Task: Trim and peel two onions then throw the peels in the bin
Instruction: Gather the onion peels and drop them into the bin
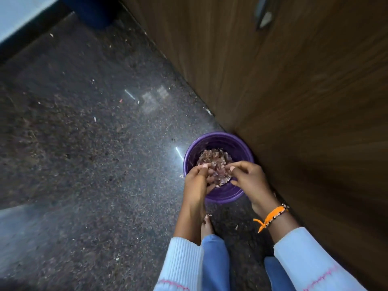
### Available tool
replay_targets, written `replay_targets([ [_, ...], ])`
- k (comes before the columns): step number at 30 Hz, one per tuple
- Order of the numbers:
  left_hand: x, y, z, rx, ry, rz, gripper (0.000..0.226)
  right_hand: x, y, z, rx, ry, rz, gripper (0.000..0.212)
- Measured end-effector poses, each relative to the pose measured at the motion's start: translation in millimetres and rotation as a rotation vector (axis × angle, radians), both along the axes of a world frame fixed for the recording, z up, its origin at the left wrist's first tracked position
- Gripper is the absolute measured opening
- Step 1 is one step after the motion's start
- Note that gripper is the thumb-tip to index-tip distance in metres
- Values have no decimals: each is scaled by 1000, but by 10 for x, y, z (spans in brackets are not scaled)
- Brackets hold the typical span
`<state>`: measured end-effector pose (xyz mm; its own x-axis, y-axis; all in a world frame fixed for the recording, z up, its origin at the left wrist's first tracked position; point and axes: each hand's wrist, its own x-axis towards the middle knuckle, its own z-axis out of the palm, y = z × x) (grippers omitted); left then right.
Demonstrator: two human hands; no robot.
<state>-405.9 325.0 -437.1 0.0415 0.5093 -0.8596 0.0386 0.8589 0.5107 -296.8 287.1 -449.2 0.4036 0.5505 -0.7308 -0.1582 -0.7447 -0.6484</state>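
A round purple bin [241, 143] stands on the dark floor against a wooden cabinet. Both hands are held together above its near rim. My left hand [197, 181] and my right hand [249, 177] cup a clump of reddish-purple onion peels [218, 173] between curled fingers. More onion peels [214, 157] lie at the bottom of the bin, just beyond the hands. No onions are in view.
A wooden cabinet front [294, 91] rises on the right, close to the bin. The speckled dark floor [94, 143] stretches left and ahead, with small scraps on it. A dark blue container [94, 11] stands far ahead. My bare foot [206, 225] is just behind the bin.
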Motion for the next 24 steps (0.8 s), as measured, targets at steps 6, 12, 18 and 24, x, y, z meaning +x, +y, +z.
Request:
replay_targets([
  [6,271,-252,1434,184,-15,-35,21,140,-251,1583,238,50,-27,22],
  [12,742,-754,2851,379,-67,-150,20,548,-892,3089,426,-108,15,24],
  [18,1328,-1449,3793,491,-174,-302,19,1119,-1656,3991,502,-252,-43,16],
  [24,2048,-2143,4092,529,-255,-503,20,1789,-2453,4284,504,-321,-214,11],
])
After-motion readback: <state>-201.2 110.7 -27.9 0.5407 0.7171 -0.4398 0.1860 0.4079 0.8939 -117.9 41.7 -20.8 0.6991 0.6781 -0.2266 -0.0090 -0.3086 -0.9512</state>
